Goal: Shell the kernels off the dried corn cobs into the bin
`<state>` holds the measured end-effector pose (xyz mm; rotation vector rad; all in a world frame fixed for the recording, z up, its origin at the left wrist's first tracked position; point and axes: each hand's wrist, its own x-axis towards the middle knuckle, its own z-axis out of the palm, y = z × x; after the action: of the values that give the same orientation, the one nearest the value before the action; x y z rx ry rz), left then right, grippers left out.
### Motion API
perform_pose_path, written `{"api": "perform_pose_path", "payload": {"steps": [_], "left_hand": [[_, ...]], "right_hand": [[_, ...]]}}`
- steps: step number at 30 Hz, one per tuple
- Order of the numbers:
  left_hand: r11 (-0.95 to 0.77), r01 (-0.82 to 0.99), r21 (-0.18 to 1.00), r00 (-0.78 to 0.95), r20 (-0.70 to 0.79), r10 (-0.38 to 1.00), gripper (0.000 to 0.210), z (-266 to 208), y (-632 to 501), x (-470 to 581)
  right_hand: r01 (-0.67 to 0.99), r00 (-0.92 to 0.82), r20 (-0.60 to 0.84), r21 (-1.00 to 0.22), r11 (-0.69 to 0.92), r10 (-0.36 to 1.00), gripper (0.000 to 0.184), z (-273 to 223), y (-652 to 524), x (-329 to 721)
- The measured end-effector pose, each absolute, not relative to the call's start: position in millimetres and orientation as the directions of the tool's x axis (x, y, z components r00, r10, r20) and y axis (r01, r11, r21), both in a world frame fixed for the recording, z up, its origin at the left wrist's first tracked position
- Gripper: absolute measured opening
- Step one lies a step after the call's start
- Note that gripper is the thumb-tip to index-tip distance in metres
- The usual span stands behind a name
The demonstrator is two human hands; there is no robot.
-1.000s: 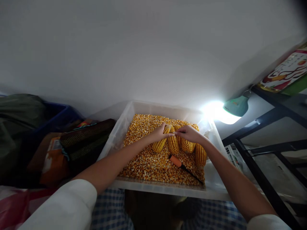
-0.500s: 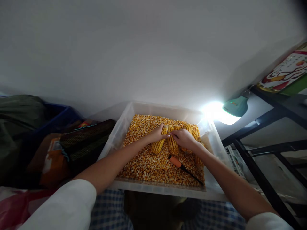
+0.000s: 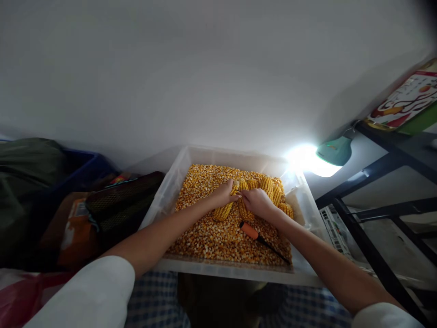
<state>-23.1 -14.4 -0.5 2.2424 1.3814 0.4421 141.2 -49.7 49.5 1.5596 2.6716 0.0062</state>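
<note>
My left hand (image 3: 225, 194) grips a yellow, kernel-covered ear of corn (image 3: 224, 212) just below the centre of the frame.
My left fingers close around its upper part, its body showing below them; its long axis slants from lower left to upper right, pale end uppermost. My right hand's (image 3: 258, 202) curled fingertips sit just beside it; whether they pinch anything, I cannot tell.

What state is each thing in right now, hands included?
Bin: open-topped.
Loose kernels: spread across the bin.
Left cob: held, kernels on its visible side.
Other cobs: in the bin, kernels showing.
Orange-handled tool: lying on the loose kernels, unheld.
Left hand: closed on the left cob.
Right hand: fingers curled in, grip unclear.
Lamp: lit.
</note>
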Motion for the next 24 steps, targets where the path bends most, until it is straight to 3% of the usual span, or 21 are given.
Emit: {"api": "perform_pose_path", "payload": {"steps": [7,15,24], "left_hand": [[-0.435,0.753,0.493,0.475,0.048,0.878,0.047,-1,-17,-21],[-0.553,0.707,0.441,0.599,0.043,0.800,0.040,15,-26,-16],[-0.665,0.654,0.360,0.715,-0.006,0.699,0.036,24,-30,-15]], "right_hand": [[0.863,-0.502,-0.065,0.015,0.504,0.862,0.036,54,-49,143],[0.741,-0.672,-0.099,-0.103,0.664,0.734,0.031,72,-40,158],[0.664,-0.747,-0.132,-0.182,0.725,0.652,0.029,75,-38,165]]}}
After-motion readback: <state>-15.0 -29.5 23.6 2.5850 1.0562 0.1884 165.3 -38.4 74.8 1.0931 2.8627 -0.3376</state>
